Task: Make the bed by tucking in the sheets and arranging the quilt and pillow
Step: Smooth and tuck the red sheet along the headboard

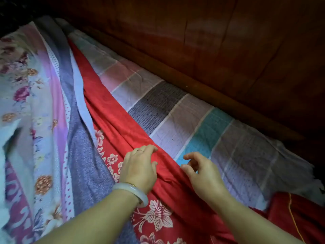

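A red sheet (112,110) with white flowers runs diagonally across the bed, its edge wrinkled. My left hand (139,168), with a pale bangle on the wrist, rests flat on the red sheet with fingers spread. My right hand (202,171) hovers at the red sheet's edge, fingers curled and apart, holding nothing. Beyond the edge lies a checked under-sheet (175,110) in purple, grey and teal squares. To the left is a bunched floral quilt (35,103) in pink, blue and purple. No pillow can be made out for sure.
A dark wooden headboard or bed frame (228,50) rises along the far side, right against the checked sheet. A red cloth with gold trim (295,212) lies at the lower right. The checked sheet's frayed end hangs at the right.
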Motion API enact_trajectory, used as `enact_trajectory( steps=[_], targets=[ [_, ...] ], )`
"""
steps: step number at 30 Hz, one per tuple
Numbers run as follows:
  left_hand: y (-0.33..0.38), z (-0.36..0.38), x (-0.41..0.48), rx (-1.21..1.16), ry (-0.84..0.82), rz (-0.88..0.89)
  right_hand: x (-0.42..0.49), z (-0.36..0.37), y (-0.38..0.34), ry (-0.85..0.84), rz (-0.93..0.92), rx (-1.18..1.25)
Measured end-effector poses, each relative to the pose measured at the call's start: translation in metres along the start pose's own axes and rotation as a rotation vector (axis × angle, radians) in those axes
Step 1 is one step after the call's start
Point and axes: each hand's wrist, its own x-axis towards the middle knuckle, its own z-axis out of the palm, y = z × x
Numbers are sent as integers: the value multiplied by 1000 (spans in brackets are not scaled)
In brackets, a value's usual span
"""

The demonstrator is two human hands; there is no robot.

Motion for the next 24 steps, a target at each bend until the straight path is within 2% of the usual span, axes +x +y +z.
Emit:
enact_trajectory(
  steps=[3, 7, 12, 14, 16, 19, 22, 24],
  targets=[
    [-3, 14, 18, 127, -1, 81, 15, 5, 14, 19, 52, -96],
    [-11, 31, 38, 203, -90, 141, 29, 15, 32, -41, 190, -206],
    [-12, 41, 47, 352, -274, 272, 30, 18, 36, -240, 227, -244],
    [-13, 43, 48, 422, -266, 425, 30, 17, 31, -337, 228, -234],
    [-9, 39, 51, 454, -212, 507, 28, 14, 25, -438, 210, -213],
    [-3, 30, 53, 552, -330, 553, 25, 3, 15, -499, 210, -38],
    [-2, 18, 64, 525, -377, 578, 20, -12, 7, -581, 275, 232],
    [-4, 10, 68, 484, -494, 555, 17, -19, 5, -660, 343, 397]
  ],
)
